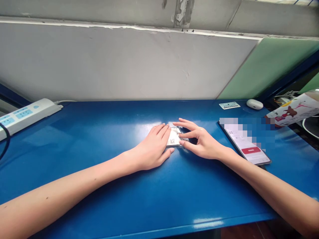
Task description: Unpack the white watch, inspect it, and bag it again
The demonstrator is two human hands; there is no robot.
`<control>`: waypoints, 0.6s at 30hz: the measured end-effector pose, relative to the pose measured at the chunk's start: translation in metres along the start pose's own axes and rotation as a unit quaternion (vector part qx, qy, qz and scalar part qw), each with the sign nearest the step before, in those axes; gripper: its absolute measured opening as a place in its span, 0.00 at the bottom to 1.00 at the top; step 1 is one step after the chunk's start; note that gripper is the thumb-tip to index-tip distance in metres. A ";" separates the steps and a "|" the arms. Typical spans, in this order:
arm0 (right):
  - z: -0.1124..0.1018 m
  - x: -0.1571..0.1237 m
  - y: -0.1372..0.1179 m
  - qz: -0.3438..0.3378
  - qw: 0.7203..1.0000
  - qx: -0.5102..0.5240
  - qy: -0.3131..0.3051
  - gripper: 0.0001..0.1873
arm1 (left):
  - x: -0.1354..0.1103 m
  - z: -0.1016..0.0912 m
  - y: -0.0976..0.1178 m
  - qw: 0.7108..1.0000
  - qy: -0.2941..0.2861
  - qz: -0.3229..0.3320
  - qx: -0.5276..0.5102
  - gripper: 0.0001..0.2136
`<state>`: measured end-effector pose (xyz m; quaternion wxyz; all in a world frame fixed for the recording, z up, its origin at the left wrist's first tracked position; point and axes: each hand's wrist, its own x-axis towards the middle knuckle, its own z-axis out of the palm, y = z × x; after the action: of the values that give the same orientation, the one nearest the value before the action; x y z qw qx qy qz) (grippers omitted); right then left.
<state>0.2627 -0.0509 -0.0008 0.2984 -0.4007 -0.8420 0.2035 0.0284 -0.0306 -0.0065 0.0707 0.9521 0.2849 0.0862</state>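
Note:
A small silvery-white packet (174, 137) with a printed code lies flat in the middle of the blue table (99, 132). My left hand (152, 149) rests on its left end, palm down with fingers stretched out flat. My right hand (198, 141) is on the packet's right end; its fingers are spread, and the thumb and forefinger tips touch the packet's edge. Part of the packet is hidden under both hands.
A phone (245, 144) with a lit screen lies to the right of my right hand. Behind it are a small white label card (229, 105) and a white earbud case (254, 104). A power strip (23, 116) sits at the far left, a printed bag (294, 111) at the right edge.

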 end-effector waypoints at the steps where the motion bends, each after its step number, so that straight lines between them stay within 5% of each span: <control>1: -0.001 -0.001 -0.001 0.005 1.000 0.003 -0.004 0.09 | 0.000 0.000 0.000 1.000 -0.001 -0.002 0.002 0.26; 18: 0.011 -0.007 -0.011 -0.004 1.000 -0.026 -0.001 0.08 | 0.002 0.003 0.001 1.000 -0.004 0.002 0.022 0.24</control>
<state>0.2534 -0.0641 -0.0051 0.2873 -0.4050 -0.8490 0.1806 0.0309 -0.0310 -0.0085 0.0507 0.9543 0.2846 0.0762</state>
